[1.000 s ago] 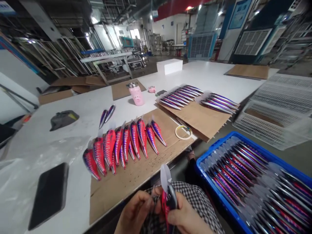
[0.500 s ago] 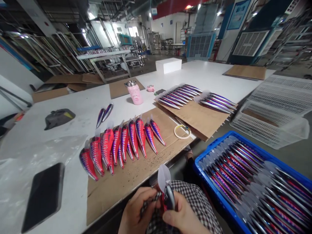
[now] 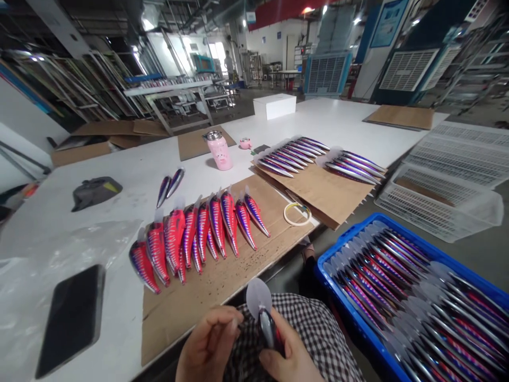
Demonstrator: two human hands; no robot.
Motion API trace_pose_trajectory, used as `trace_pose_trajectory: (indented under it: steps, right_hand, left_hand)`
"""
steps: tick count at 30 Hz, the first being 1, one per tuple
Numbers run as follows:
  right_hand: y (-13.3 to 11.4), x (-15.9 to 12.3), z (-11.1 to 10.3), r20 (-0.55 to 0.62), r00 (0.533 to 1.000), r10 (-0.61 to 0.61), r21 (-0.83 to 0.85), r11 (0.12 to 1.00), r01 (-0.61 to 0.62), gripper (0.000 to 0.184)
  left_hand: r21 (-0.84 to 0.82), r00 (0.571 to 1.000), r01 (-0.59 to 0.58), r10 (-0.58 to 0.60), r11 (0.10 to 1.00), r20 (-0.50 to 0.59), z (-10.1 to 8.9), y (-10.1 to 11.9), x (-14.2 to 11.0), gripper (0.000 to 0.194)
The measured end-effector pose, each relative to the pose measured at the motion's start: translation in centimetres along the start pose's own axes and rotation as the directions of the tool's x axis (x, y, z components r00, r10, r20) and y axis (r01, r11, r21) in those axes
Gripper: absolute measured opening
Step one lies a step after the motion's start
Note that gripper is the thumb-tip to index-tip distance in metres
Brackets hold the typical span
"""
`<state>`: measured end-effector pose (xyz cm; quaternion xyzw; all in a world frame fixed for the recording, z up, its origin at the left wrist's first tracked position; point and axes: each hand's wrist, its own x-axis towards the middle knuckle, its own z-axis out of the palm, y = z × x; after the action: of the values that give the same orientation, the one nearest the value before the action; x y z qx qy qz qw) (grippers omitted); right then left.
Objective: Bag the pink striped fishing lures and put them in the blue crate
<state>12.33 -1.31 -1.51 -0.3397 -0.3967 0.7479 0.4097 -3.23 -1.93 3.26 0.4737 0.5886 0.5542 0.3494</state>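
Low over my lap, my right hand (image 3: 292,350) is closed round a fishing lure (image 3: 269,330). The lure has a dark silvery back, some red on its side and a clear rounded lip (image 3: 258,298) pointing up. To its left, a short gap away, is my left hand (image 3: 210,339). Its fingers are curled, with thumb and fingertips close together; whatever may be between them cannot be made out. On a cardboard sheet (image 3: 178,318) ahead lies a row of red and purple striped lures (image 3: 202,225). A blue crate (image 3: 345,233) at the right is filled with similar lures.
A phone (image 3: 70,318) lies at the table's left, near clear plastic film (image 3: 79,239). Further back are a pink bottle (image 3: 220,153) and two dark lures (image 3: 169,185). A cream ring (image 3: 297,214) is near the edge. White baskets (image 3: 441,199) stand at right.
My left hand has drawn away from the lure, left and slightly down. My right hand has shifted a little left with the lure still in it.
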Motion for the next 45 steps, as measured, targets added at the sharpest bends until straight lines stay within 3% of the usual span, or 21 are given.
trace_pose_trajectory:
  steps: [3,5,9,15,20,27,39,45]
  right_hand:
    - [0.9,0.0,-0.1,0.010,0.999,-0.034,0.053,0.998,0.033,0.067]
    - [1.3,0.0,-0.2,-0.001,0.999,-0.048,0.075,0.996,0.047,0.067]
    - [2.3,-0.2,-0.6,-0.140,0.990,-0.026,-0.007,1.000,0.026,0.065]
    - [2.4,-0.3,-0.9,-0.227,0.973,-0.028,-0.146,0.989,-0.005,0.060]
    - [1.9,-0.3,-0.8,-0.186,0.977,-0.101,-0.240,0.969,0.054,0.059]
    - [2.6,-0.2,-1.3,-0.169,0.962,-0.215,-0.436,0.892,0.122,0.061]
    - [2.7,-0.1,-1.9,-0.133,0.950,-0.282,-0.699,0.707,0.112,0.065]
    - [2.1,0.0,-1.4,-0.158,0.961,-0.229,-0.678,0.732,0.064,0.066]
  left_hand:
    - [-0.133,0.992,0.045,-0.060,0.990,-0.107,1.3,1.3,-0.5,0.020]
    - [-0.171,0.974,0.145,-0.171,0.975,-0.147,2.1,1.7,-0.6,0.025]
    - [-0.134,0.964,0.261,-0.266,0.956,-0.021,2.2,1.5,-0.5,0.026]
    - [0.145,0.988,0.154,-0.155,0.977,-0.001,1.2,1.3,0.0,0.013]
    - [0.237,0.995,0.066,-0.081,0.969,0.056,0.3,0.9,0.4,0.011]
    - [0.462,0.995,-0.007,-0.042,0.887,0.096,0.3,0.4,0.4,0.014]
    - [0.300,0.989,0.114,-0.138,0.947,0.060,1.0,1.4,-0.4,0.013]
    - [0.221,0.977,0.177,-0.198,0.959,0.077,0.9,1.0,-0.3,0.018]
